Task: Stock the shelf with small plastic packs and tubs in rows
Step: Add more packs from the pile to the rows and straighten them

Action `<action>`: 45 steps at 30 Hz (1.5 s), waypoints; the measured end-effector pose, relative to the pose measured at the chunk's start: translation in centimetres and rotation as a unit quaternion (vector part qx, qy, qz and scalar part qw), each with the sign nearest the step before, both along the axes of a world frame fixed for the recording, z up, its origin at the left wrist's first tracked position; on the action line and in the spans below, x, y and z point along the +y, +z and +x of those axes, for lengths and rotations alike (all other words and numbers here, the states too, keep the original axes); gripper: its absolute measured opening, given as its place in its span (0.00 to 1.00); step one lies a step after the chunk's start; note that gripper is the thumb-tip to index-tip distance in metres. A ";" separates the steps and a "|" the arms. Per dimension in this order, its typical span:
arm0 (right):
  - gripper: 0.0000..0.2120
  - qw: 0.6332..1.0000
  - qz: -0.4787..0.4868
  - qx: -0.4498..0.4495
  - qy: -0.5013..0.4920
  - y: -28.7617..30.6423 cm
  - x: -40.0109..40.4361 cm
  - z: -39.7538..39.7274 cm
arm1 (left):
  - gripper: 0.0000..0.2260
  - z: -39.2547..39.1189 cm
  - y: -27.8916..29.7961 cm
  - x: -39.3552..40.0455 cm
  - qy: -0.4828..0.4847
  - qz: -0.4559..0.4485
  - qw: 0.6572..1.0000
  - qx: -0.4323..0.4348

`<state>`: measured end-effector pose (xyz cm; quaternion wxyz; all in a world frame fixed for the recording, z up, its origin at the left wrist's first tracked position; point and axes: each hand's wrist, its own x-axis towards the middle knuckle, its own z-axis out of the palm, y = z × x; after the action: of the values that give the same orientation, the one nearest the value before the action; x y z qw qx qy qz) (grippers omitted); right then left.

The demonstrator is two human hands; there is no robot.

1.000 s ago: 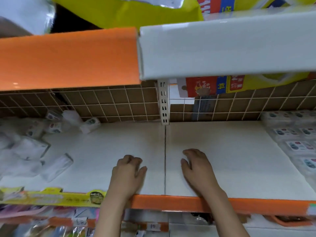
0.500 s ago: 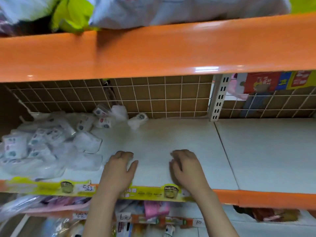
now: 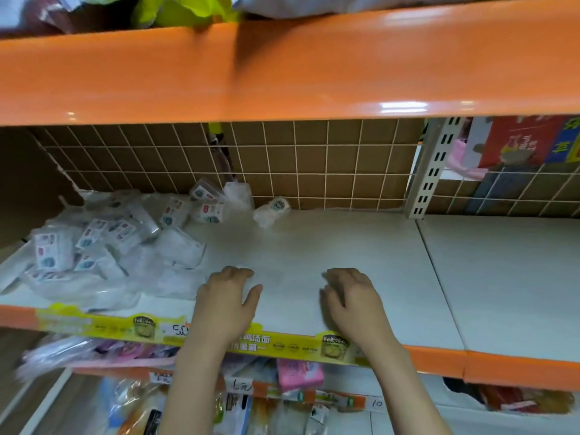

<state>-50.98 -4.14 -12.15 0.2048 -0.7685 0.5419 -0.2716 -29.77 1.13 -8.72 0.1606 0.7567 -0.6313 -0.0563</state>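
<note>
Many clear labelled packs [image 3: 103, 246] heaped, jumbled, on white shelf [image 3: 314, 246]

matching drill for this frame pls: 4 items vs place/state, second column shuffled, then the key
Items:
1. left hand
2. right hand
3. heap of plastic packs
4. lone pack

Places/states:
A. lying apart from the rest, by the wire grid at the back of the shelf
B. piled loosely at the left end of the shelf, not in rows
C. palm down on bare shelf, further from the heap
D. palm down, fingers by the edge of the heap

Pairs: 1-D, 2-C, 3-B, 4-A
</note>
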 end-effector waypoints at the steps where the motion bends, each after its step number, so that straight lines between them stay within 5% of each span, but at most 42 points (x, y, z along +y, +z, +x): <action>1: 0.20 1.000 0.000 0.002 0.000 0.1 0.0 0.3 | 0.27 0.4 0.2 -0.1 0.002 -0.008 1.000 -0.005; 14: 0.22 0.999 -0.014 -0.049 -0.016 3.3 -0.8 13.9 | 0.28 14.6 3.7 -1.0 -0.003 -0.106 0.994 0.021; 26: 0.17 0.999 -0.032 -0.042 0.004 3.7 -0.2 27.8 | 0.15 30.3 3.9 0.3 0.038 -0.127 0.991 0.025; 33: 0.15 0.998 -0.057 -0.019 -0.021 3.9 -1.1 28.6 | 0.15 31.6 2.9 -0.9 0.036 -0.089 0.994 0.044; 40: 0.16 0.997 -0.064 -0.014 -0.035 3.3 -1.6 28.8 | 0.32 29.5 2.8 -3.7 -0.031 -0.058 0.995 0.080; 45: 0.15 0.996 -0.072 -0.002 -0.057 3.4 -1.7 27.8 | 0.32 28.8 2.1 -5.7 -0.052 0.032 0.994 0.085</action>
<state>-23.22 -5.89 -8.80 0.1341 -0.7486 0.5632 -0.3230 -0.97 -4.56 -6.61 0.1868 0.7198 -0.6517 -0.1491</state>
